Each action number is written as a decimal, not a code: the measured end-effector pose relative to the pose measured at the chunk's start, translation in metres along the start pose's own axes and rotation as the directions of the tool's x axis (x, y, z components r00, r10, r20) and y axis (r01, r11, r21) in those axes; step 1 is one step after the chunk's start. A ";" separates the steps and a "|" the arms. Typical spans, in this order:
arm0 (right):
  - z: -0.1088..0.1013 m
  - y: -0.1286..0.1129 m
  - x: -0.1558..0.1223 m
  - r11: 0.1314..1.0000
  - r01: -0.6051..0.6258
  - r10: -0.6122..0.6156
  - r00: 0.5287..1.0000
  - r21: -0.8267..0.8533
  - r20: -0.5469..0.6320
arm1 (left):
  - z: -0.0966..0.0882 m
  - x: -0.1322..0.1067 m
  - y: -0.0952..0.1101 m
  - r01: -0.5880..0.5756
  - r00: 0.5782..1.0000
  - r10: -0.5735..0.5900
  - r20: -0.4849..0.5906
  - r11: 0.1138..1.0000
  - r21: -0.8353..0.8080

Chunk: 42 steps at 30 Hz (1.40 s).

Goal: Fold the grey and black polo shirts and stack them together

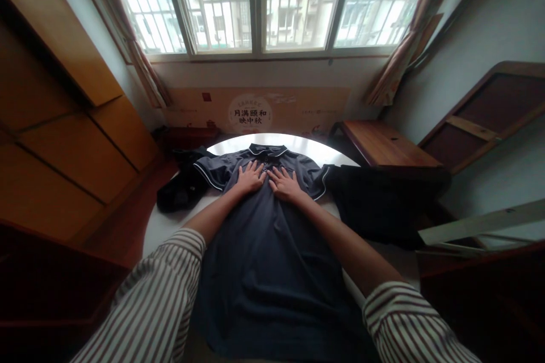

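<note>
- Polo shirt (pixel 268 272), dark charcoal, lay face up across a round white table (pixel 170 232), its white-piped collar (pixel 267 150) toward the far side and its body running to the near edge.
- Left hand (pixel 250 177) rested flat on the chest, left of the button placket (pixel 264 169); right hand (pixel 284 184) mirrored it on the right side. Only a narrow gap parted the 2 hands.
- Grip: neither hand held anything. Both were open, with fingers lightly spread and palms down, touching the fabric without pinching it.
- Technique, as a judgement: even pressure from both flat palms, worked outward from the placket, would suit this fabric and avoid dragging it into creases.
- Sleeves: the left sleeve (pixel 210 169) and right sleeve (pixel 318 178) lay spread to each side, their cuffs edged in white.
- Nearby: a black cloth bundle (pixel 179 193) sat at the table's left edge, and a black garment (pixel 383 204) lay at the right. Striped shirt cuffs (pixel 166 289) showed near the person's forearms.
- Beyond: a wooden bench (pixel 383 144) stood far right, below a barred window (pixel 255 3).
</note>
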State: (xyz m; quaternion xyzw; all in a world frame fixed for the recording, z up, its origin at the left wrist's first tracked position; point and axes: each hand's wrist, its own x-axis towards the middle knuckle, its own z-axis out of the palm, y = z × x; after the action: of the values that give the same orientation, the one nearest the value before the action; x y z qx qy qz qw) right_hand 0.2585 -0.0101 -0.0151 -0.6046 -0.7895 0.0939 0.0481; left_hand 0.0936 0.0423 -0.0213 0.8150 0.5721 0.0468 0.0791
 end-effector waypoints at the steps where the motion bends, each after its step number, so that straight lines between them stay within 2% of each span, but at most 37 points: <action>1: -0.001 0.005 0.009 1.000 -0.004 0.004 1.000 -0.003 0.006 | 0.001 0.008 -0.002 0.002 1.000 -0.002 -0.002 1.000 0.001; 7: -0.007 0.021 0.042 0.999 -0.009 0.011 1.000 -0.040 0.030 | 0.005 0.038 -0.005 0.038 0.999 -0.038 -0.021 0.999 0.005; 10: -0.014 0.018 0.043 0.997 -0.013 0.016 0.999 -0.070 0.038 | 0.005 0.040 -0.005 0.034 0.999 -0.033 -0.031 0.999 0.002; 13: -0.035 0.021 0.037 0.992 -0.053 0.055 0.998 -0.111 0.013 | 0.006 0.040 -0.006 0.034 0.999 -0.035 -0.028 0.999 -0.004; 16: -0.067 0.037 0.028 0.967 -0.201 0.188 0.978 -0.159 -0.093 | 0.006 0.039 -0.006 0.039 0.998 -0.040 -0.041 0.999 -0.008; 19: -0.097 0.064 0.016 0.892 -0.413 0.381 0.906 -0.183 -0.187 | 0.006 0.039 -0.005 0.048 0.997 -0.049 -0.056 0.999 -0.006; 22: -0.110 0.092 0.005 0.832 -0.527 0.507 0.849 -0.173 -0.149 | 0.006 0.038 -0.003 0.054 0.997 -0.054 -0.061 0.999 -0.007; 25: -0.108 0.110 -0.003 0.861 -0.491 0.489 0.871 -0.132 -0.049 | 0.005 0.036 -0.002 0.054 0.997 -0.055 -0.062 0.998 -0.010; 27: -0.105 0.114 -0.005 0.889 -0.447 0.446 0.894 -0.100 -0.032 | 0.004 0.035 -0.002 0.052 0.997 -0.053 -0.062 0.999 -0.013; 29: -0.108 0.115 -0.003 0.907 -0.416 0.412 0.909 -0.067 -0.067 | 0.002 0.034 -0.001 0.051 0.997 -0.052 -0.060 0.999 -0.013; 32: -0.122 0.116 0.001 0.923 -0.383 0.376 0.911 -0.014 -0.171 | 0.001 0.033 -0.001 0.052 0.997 -0.053 -0.055 0.999 -0.010; 38: -0.160 0.135 -0.007 0.920 -0.389 0.382 0.872 0.041 -0.305 | 0.002 0.032 0.000 0.051 0.996 -0.051 -0.070 0.999 -0.001; 42: -0.166 0.147 -0.019 0.908 -0.418 0.398 0.839 0.030 -0.371 | 0.001 0.033 0.000 0.056 0.997 -0.056 -0.061 0.998 0.000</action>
State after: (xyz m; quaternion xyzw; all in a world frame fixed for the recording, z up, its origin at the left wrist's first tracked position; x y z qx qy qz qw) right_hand 0.4341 0.0235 0.1177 -0.7665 -0.6214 -0.0342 0.1586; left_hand 0.1049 0.0728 -0.0229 0.7969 0.5970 0.0691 0.0621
